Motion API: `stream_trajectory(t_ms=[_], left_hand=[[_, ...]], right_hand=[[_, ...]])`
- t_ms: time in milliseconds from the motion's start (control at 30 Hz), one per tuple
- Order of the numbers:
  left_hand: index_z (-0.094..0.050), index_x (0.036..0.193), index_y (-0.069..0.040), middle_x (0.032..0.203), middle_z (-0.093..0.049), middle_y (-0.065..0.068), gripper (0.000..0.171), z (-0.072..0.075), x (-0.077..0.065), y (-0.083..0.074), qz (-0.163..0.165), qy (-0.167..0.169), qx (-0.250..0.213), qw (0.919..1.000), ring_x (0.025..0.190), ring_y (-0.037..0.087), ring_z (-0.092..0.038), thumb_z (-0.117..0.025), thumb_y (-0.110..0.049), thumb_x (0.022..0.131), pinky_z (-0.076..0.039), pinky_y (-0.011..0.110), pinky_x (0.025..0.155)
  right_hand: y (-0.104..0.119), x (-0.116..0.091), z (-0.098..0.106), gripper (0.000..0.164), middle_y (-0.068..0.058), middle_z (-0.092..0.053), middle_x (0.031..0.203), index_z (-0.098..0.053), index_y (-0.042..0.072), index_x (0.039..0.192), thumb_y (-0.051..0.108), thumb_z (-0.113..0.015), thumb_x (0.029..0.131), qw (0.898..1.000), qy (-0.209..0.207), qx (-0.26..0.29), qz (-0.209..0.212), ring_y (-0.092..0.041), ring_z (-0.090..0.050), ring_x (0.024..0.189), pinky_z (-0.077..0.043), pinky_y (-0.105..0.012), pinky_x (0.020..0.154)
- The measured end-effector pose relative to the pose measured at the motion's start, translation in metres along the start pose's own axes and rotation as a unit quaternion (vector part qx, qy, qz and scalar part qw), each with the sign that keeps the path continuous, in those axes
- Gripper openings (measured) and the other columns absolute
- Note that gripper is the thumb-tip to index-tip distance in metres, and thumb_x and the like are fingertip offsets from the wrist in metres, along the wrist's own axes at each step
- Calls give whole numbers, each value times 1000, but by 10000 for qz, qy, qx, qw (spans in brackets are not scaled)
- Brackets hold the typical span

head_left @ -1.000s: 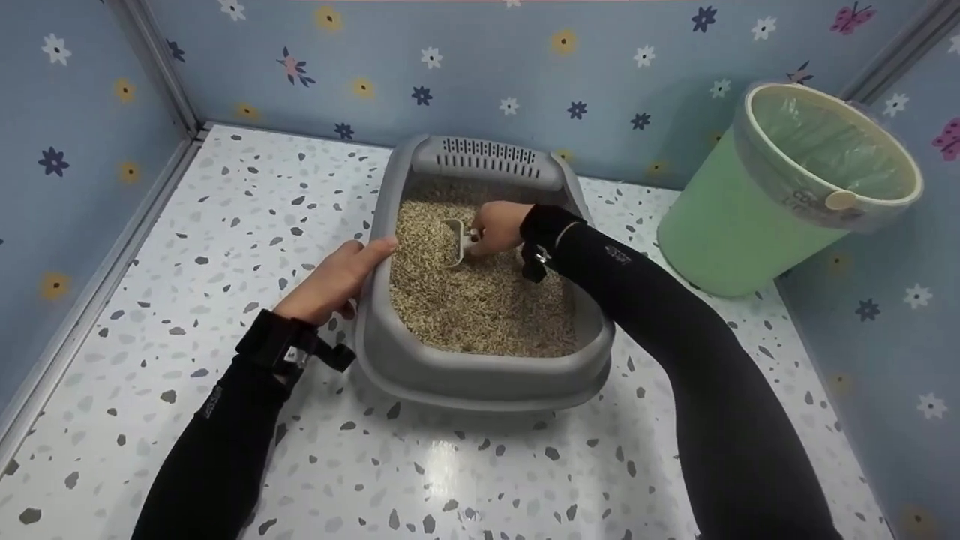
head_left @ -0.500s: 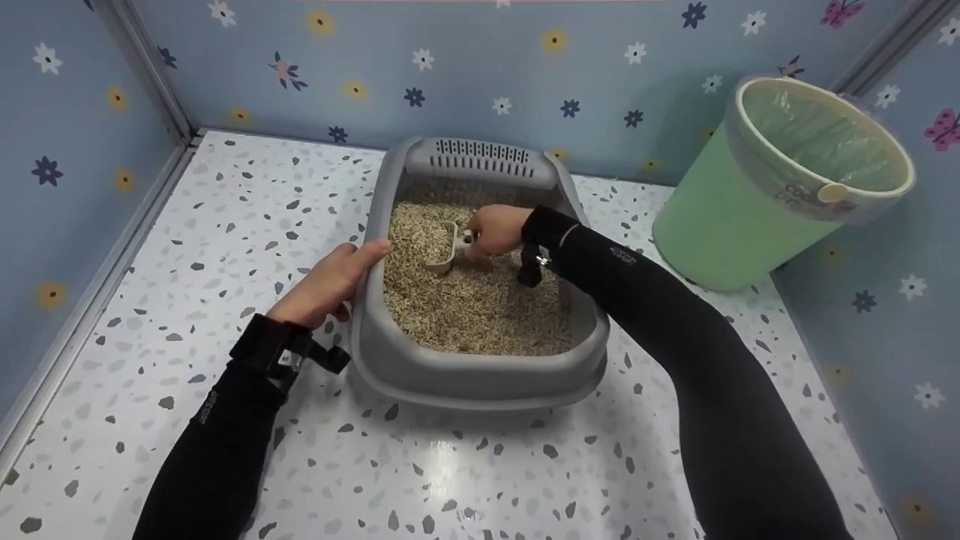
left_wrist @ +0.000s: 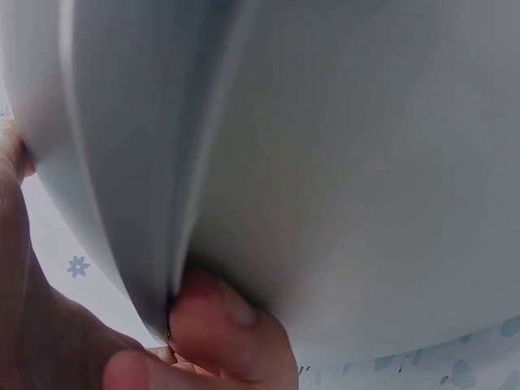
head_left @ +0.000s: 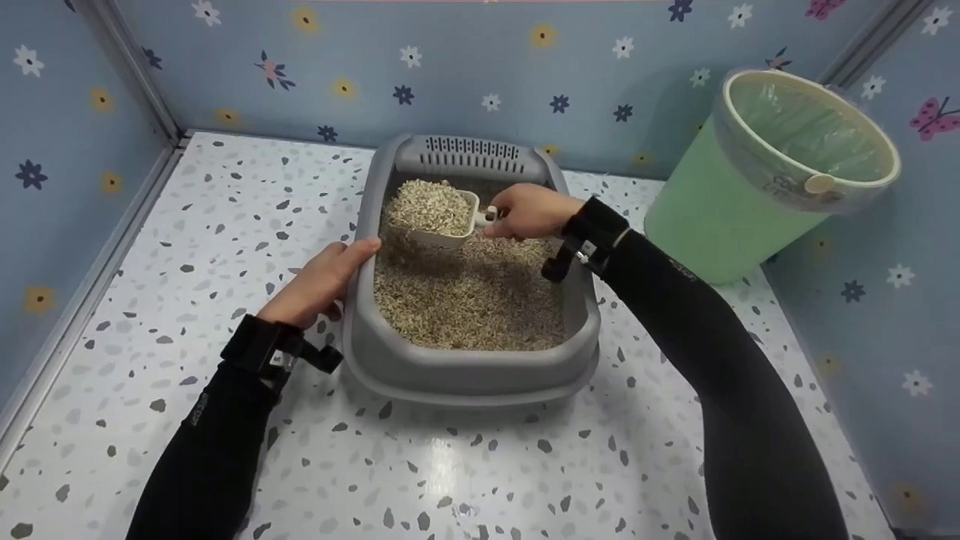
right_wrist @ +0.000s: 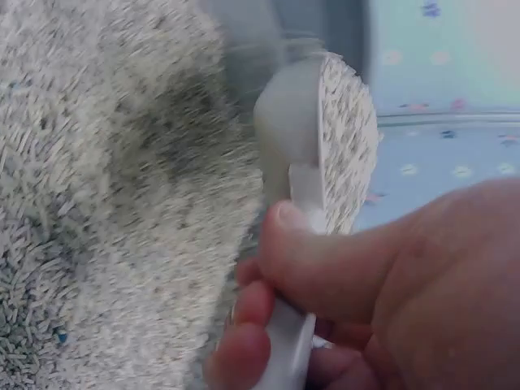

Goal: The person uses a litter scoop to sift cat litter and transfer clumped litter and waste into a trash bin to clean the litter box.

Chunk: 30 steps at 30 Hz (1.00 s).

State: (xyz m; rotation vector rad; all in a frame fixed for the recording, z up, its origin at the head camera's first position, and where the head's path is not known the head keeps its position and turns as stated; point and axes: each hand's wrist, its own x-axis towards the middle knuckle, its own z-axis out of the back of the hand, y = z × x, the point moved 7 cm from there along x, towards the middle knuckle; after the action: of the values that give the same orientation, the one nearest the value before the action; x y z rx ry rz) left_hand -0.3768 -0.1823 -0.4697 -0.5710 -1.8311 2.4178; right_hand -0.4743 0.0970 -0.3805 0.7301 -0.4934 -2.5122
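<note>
A grey litter box [head_left: 465, 369] holds a bed of pale brown pellet litter [head_left: 480, 307]. My right hand [head_left: 534, 211] grips the handle of a white litter scoop [head_left: 442, 240], raised over the far part of the bed and heaped with pellets. In the right wrist view, thumb and fingers wrap the handle of the scoop [right_wrist: 292, 122], and its mound stands above the rim. My left hand [head_left: 319, 281] grips the box's left rim, thumb on top. The left wrist view has fingers [left_wrist: 227, 325] curled under the edge of the box wall [left_wrist: 366, 187].
A light green trash bin [head_left: 720, 195] with a clear liner stands at the back right, beyond the right forearm. Blue flowered panels [head_left: 450, 67] enclose the back and sides. Speckled white flooring [head_left: 337, 465] surrounds the box.
The scoop has come up out of the litter, now heaped with pellets. My right hand has risen with it. The left hand keeps its hold on the rim.
</note>
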Motion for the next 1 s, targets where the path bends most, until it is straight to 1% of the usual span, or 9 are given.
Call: stream_trajectory(t_ms=[100, 200, 300, 400, 567, 700, 800, 933, 1000], left_hand=[[-65, 108, 4, 79, -69, 10, 84, -1, 0, -1, -117, 98, -206, 9997, 60, 23, -66, -50, -79, 107, -45, 32, 46], [-66, 105, 2, 76, -68, 6, 80, 1, -1, -1, -117, 98, -276, 9995, 59, 21, -65, -50, -77, 108, -45, 32, 46], [-67, 103, 1, 74, -69, 6, 80, 0, 0, -1, -139, 142, -287, 9994, 57, 21, -65, -50, -77, 108, -46, 32, 45], [-68, 101, 0, 74, -70, 7, 82, -1, 1, -1, -189, 185, -243, 9994, 57, 21, -66, -49, -79, 107, -47, 32, 44], [-65, 101, 1, 75, -68, 8, 84, -1, 0, -2, -171, 102, -190, 9996, 58, 22, -65, -49, -81, 106, -44, 32, 46], [-65, 100, -2, 76, -68, 7, 78, -3, 3, -3, -198, 128, -88, 9997, 58, 21, -65, -48, -78, 108, -43, 31, 46], [-64, 96, -3, 72, -66, 4, 75, -1, 3, -3, -207, 133, -136, 9996, 55, 19, -62, -49, -76, 109, -41, 30, 45], [-65, 94, 0, 67, -64, 4, 81, 3, 0, 0, -141, 85, -310, 9994, 53, 19, -62, -50, -79, 107, -41, 30, 43], [-65, 94, -1, 68, -66, 5, 82, 2, -1, 1, -128, 109, -349, 9992, 53, 20, -63, -50, -80, 106, -43, 31, 43]], right_hand=[[2, -15, 9, 35, 2, -54, 81, -52, 18, 86, 31, -72, 112, 9995, -310, -21, 20, -14, -52, 72, -44, -33, 72], [1, -27, 14, 35, 2, -49, 81, -52, 17, 87, 32, -72, 111, 9985, -554, -37, 3, -16, -46, 71, -41, -35, 70], [0, -39, 15, 30, 3, -51, 82, -59, 17, 91, 35, -73, 111, 9976, -671, 146, -120, -15, -46, 72, -43, -35, 70], [0, -49, 15, 28, 4, -52, 81, -62, 16, 93, 36, -73, 110, 9963, -787, 327, -136, -15, -46, 71, -43, -35, 69], [1, -67, 18, 29, 5, -51, 79, -61, 17, 91, 35, -73, 110, 9935, -1017, 507, -45, -14, -44, 68, -41, -34, 65], [-5, -82, 20, 32, 4, -49, 77, -57, 17, 87, 32, -73, 111, 9905, -1232, 604, -81, -14, -43, 66, -39, -33, 62], [-2, -84, 21, 34, 4, -47, 76, -55, 17, 85, 31, -72, 111, 9888, -1343, 647, -118, -14, -42, 66, -38, -33, 61], [9, -77, 22, 32, 5, -48, 77, -57, 19, 86, 33, -71, 111, 9881, -1410, 605, -122, -14, -43, 67, -40, -34, 65], [10, -80, 21, 31, 5, -49, 78, -58, 18, 87, 33, -70, 112, 9880, -1442, 523, -196, -14, -44, 67, -41, -35, 66]])
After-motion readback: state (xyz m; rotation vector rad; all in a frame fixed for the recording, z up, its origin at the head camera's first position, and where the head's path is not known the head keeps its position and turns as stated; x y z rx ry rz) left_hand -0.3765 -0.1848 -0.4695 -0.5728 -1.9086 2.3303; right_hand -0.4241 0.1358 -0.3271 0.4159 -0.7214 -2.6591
